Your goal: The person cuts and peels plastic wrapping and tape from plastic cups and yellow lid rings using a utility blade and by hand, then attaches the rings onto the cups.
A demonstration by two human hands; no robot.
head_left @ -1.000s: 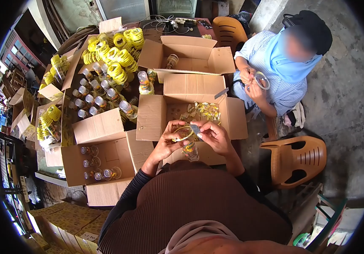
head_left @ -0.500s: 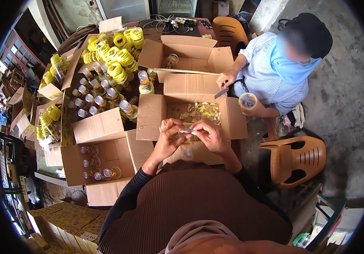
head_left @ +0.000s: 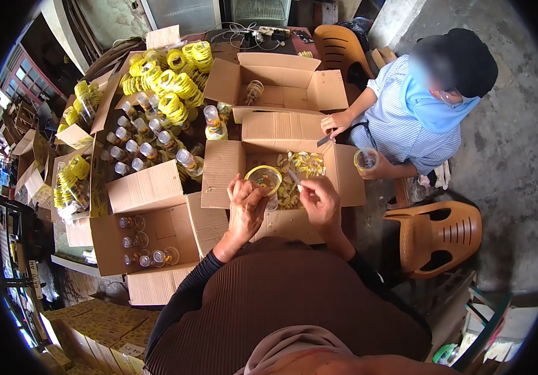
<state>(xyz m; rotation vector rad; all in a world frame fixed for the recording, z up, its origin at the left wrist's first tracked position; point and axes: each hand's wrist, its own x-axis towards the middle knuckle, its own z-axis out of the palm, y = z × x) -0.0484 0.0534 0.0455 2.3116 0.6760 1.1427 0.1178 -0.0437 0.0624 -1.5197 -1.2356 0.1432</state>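
Note:
Over the middle cardboard box [head_left: 269, 120], my left hand [head_left: 247, 203] is closed around a clear plastic cup [head_left: 264, 179] with a yellow rim, its round end facing up. My right hand [head_left: 320, 201] is closed on a small thin grey blade [head_left: 294, 177], held just right of the cup. Below both hands, yellow and pale scraps [head_left: 307, 164] lie in the box. The lower part of the cup is partly hidden by my left hand.
Rows of clear cups [head_left: 132, 147] and yellow rings [head_left: 172, 81] stand at left. Open boxes [head_left: 281, 61] [head_left: 169, 228] lie behind and at lower left. At right, a co-worker [head_left: 400, 112] holds a cup [head_left: 366, 160] and blade; an orange chair [head_left: 434, 237] is nearby.
My hands have moved apart. The cup has swung up, its yellow-rimmed end now facing me, and the blade shows in my right hand. The co-worker has shifted slightly right, with the cup lower.

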